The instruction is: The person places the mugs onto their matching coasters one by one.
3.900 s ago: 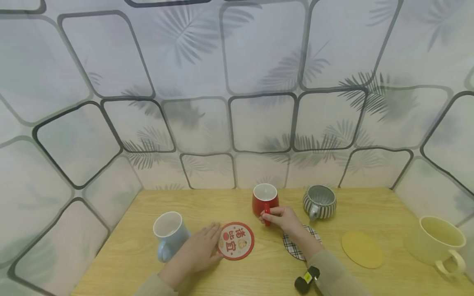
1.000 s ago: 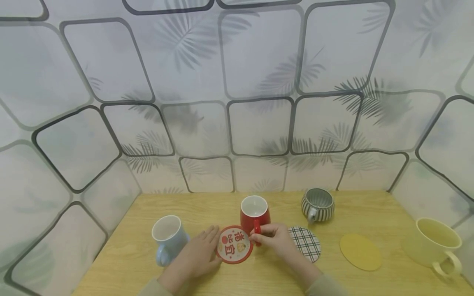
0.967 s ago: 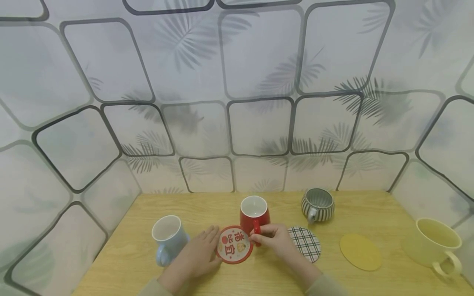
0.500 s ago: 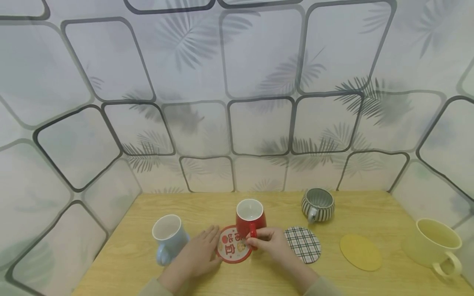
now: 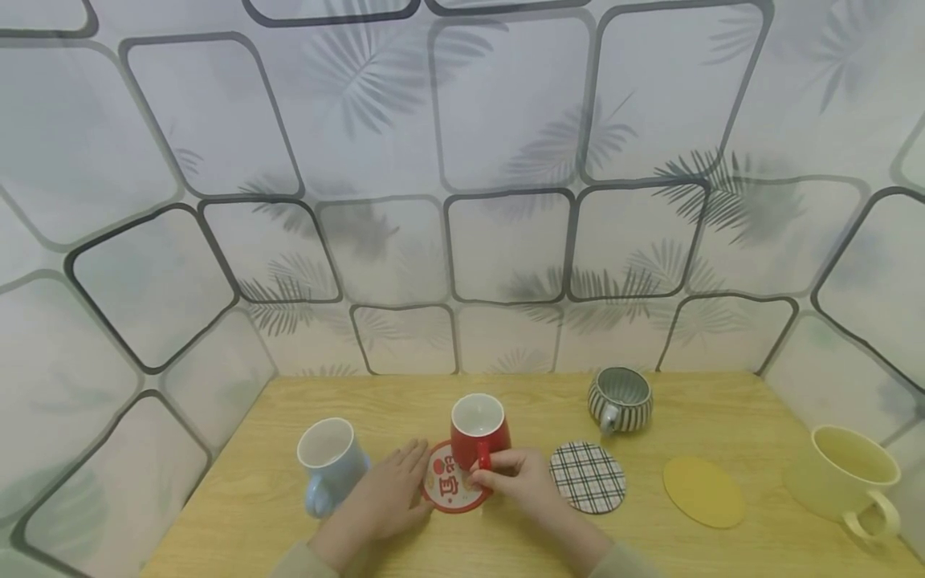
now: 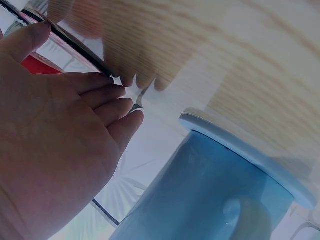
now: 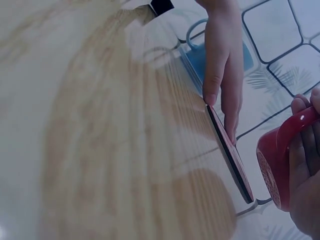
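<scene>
My right hand (image 5: 523, 479) grips a red mug (image 5: 480, 440), white inside, by its handle. In the right wrist view the mug (image 7: 274, 160) hangs above a round red-edged coaster (image 7: 230, 156), its underside visible and a gap between them. From the head view it covers the upper right of the coaster (image 5: 443, 482), which bears printed characters. My left hand (image 5: 390, 491) lies with straight fingers against the coaster's left edge. Just left of that hand stands a light blue mug (image 5: 334, 459); the left wrist view shows a pale blue disc (image 6: 240, 150) under it.
Right of my right hand lies a plaid coaster (image 5: 588, 478), with a grey striped cup (image 5: 620, 403) behind it. Farther right are a yellow coaster (image 5: 703, 492) and a large yellow mug (image 5: 838, 474). A patterned curtain-like backdrop (image 5: 506, 241) rises behind the wooden table (image 5: 405, 401).
My right hand has carried the red mug leftward and nearer, from behind the printed coaster to over it. The plaid coaster has come into full view. My left hand stays by the printed coaster.
</scene>
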`<state>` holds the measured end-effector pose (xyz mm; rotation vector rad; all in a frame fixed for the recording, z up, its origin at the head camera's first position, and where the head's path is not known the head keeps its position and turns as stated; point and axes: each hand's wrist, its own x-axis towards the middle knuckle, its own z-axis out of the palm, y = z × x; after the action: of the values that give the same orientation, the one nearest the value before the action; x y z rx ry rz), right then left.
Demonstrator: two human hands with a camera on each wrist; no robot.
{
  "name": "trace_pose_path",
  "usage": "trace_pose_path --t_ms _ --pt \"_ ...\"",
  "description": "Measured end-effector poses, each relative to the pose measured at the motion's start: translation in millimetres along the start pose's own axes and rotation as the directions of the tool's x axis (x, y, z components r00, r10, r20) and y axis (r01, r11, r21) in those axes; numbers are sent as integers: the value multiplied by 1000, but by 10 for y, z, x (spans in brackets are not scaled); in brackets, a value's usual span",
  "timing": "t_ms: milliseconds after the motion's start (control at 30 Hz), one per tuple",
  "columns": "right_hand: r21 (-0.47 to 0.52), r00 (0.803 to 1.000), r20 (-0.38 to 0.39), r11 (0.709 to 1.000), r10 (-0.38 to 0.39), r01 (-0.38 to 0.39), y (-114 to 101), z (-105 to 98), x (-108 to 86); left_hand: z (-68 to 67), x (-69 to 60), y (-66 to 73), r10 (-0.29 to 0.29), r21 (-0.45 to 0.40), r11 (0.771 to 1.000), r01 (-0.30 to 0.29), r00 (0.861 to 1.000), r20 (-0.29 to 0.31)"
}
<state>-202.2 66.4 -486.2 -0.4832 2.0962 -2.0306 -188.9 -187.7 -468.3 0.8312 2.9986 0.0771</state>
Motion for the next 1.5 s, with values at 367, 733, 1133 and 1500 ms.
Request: trace_pose_path --t_ms 367,733,1133,1500 --pt "15 1000 13 999 -28 28 58 127 -20 23 14 -11 -7 -17 1000 7 1000 -3" --pt "61 999 25 997 -40 39 131 248 -14 38 18 -14 -16 -22 1000 16 1000 -5" --pt "23 999 36 999 -23 22 132 349 -47 15 21 -18 3 -18 1000 -3 999 -35" --pt "-44 998 65 999 24 -22 91 383 -19 12 24 -15 20 8 1000 -19 998 -57"
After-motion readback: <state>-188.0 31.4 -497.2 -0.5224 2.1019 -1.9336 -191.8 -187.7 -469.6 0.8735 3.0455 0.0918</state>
